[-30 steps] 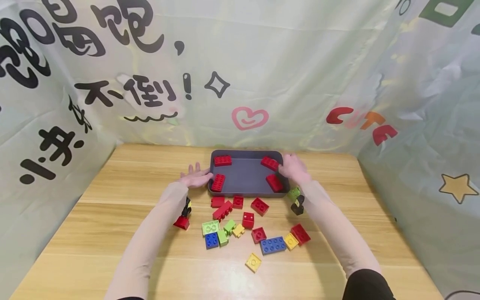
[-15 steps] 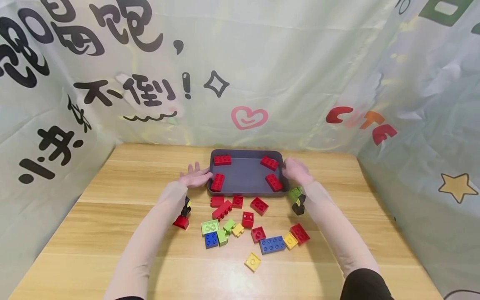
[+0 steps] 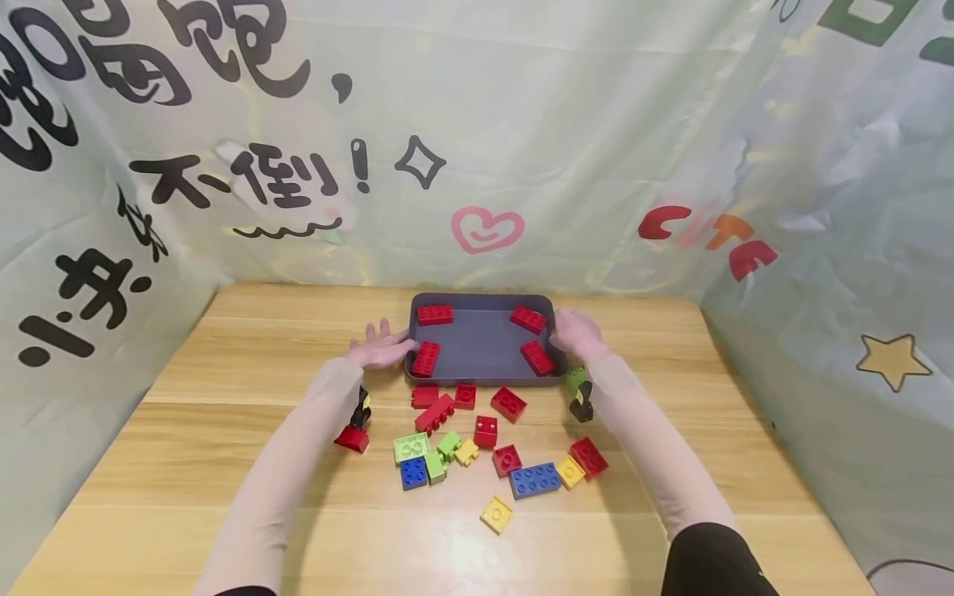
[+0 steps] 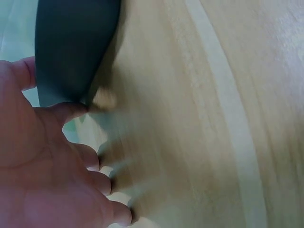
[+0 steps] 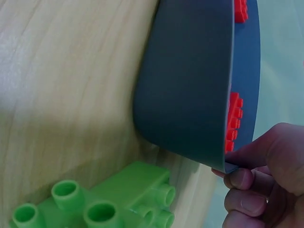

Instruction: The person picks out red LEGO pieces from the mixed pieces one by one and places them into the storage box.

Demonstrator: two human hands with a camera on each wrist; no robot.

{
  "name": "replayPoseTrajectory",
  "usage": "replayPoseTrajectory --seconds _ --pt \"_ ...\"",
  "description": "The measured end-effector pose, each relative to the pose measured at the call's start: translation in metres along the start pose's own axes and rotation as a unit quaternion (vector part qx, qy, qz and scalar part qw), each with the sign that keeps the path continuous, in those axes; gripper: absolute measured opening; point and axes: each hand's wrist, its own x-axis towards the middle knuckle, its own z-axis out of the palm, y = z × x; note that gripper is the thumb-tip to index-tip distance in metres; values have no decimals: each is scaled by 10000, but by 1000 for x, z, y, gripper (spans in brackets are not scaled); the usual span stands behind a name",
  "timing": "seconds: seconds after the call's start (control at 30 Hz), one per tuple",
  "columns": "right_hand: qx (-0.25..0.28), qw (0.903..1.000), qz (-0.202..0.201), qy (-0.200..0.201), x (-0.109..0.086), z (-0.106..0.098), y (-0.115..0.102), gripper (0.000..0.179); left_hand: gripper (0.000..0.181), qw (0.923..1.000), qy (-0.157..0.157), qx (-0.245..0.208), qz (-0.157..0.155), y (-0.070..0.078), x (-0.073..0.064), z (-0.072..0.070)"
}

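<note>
A dark grey tray (image 3: 484, 382) stands at the back of the table with red toy bricks (image 3: 426, 359) near its corners. At its left end, my left hand (image 3: 380, 347) has the thumb over the rim and the index finger against the outer wall, the other fingers spread. My right hand (image 3: 578, 333) grips the right end, thumb inside the rim and curled fingers outside, as the right wrist view shows. Close below that hand lies a light green brick (image 5: 137, 183). The tray's base rests close on the table in both wrist views.
In front of the tray lie loose red bricks (image 3: 509, 405), a long blue brick (image 3: 534, 480), green bricks (image 3: 411, 448) and yellow bricks (image 3: 496, 514). A black piece on a red brick (image 3: 353, 439) is beside my left forearm, another black piece (image 3: 581, 403) beside the right. Printed cloth (image 3: 581, 124) hangs behind.
My right fingers have drawn back slightly from beside the upper right brick to the tray's rim. The head view has shifted a little; the left hand keeps its place at the tray.
</note>
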Motion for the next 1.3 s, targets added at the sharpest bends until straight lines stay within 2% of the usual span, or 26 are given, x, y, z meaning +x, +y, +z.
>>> replayPoseTrajectory --seconds 0.27,0.63,0.73,0.97,1.13,1.3 --pt "-266 9994 39 218 -1 2 -4 14 84 9980 -323 -440 314 -6 -2 -10" --pt "-139 9996 164 198 3 4 -3 8 93 9948 -757 -330 602 0 -28 -22" --pt "-155 9995 178 203 3 5 -2 10 94 9946 -765 -190 682 3 -38 -24" --pt "-158 9995 187 189 3 7 -1 12 99 9919 -501 773 880 4 -65 -24" --pt "-168 9995 171 221 3 8 -1 12 103 9882 -588 928 1069 5 -88 -24" --pt "-199 9993 166 288 2 7 0 12 101 9834 -778 987 1310 3 -106 -27"
